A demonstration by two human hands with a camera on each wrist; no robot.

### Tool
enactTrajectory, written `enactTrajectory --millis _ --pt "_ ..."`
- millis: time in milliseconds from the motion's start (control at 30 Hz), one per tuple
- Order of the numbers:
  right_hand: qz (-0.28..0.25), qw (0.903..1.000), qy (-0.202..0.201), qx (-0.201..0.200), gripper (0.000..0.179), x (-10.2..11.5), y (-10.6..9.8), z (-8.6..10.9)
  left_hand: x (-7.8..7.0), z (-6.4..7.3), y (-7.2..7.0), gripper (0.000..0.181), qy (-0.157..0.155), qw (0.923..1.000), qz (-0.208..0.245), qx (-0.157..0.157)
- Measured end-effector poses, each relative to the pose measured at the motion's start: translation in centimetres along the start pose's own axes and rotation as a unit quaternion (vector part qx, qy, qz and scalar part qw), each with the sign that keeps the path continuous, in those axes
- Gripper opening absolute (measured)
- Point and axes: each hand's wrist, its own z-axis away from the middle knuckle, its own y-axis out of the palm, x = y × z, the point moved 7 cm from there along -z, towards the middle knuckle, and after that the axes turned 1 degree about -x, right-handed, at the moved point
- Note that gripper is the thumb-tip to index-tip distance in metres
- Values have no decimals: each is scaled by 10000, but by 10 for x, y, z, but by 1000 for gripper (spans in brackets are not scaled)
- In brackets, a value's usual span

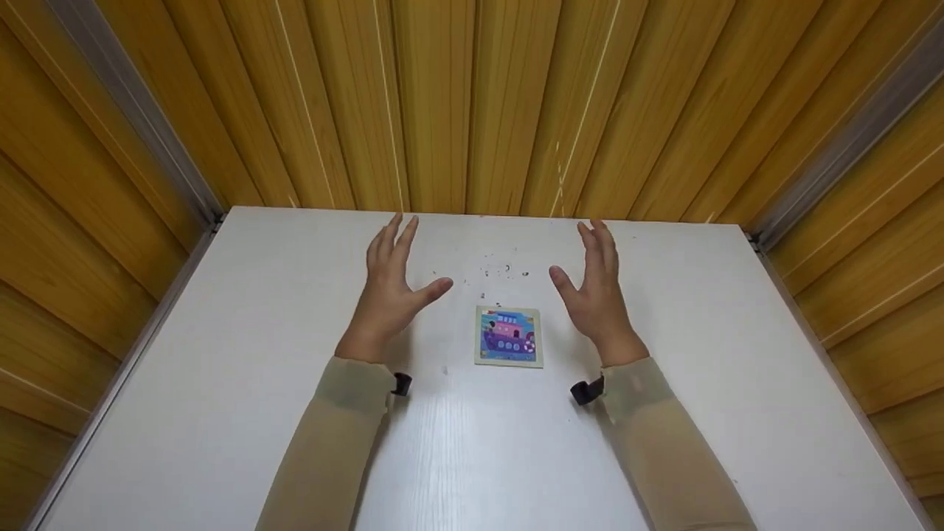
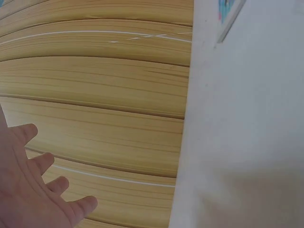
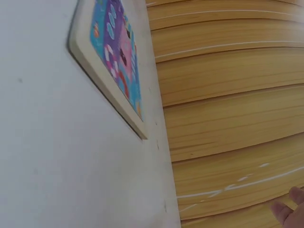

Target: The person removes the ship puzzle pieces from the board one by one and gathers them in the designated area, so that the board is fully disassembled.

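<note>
We hold our bare left hand (image 1: 387, 291) and bare right hand (image 1: 601, 295) with thumbs spread wide from extended fingers, neither touching the square, cream-edged picture board (image 1: 509, 337) lying flat between them on the white table (image 1: 221, 369), its ship pink and purple.

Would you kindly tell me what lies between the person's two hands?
In the head view, a square ship picture lies between the left hand and right hand, with dark specks beyond it.
</note>
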Motion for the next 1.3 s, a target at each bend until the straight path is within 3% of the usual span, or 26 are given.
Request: enactTrajectory --millis 300,567,733,1000,1300 --pt "-1151 9930 -112 257 72 10 28 6 12 3 39 112 -194 9968 416 649" --pt "-2020 9748 712 622 58 12 51 14 16 8 56 104 -300 9912 759 1047" --pt "-2047 9698 1027 833 55 11 61 20 17 13 66 109 -310 9886 783 1244" --pt "-2143 9564 1580 1198 56 7 73 26 16 17 83 126 -61 9833 580 1722" --pt "-1709 9680 1292 1304 53 10 75 30 13 21 92 126 424 9779 71 2046"
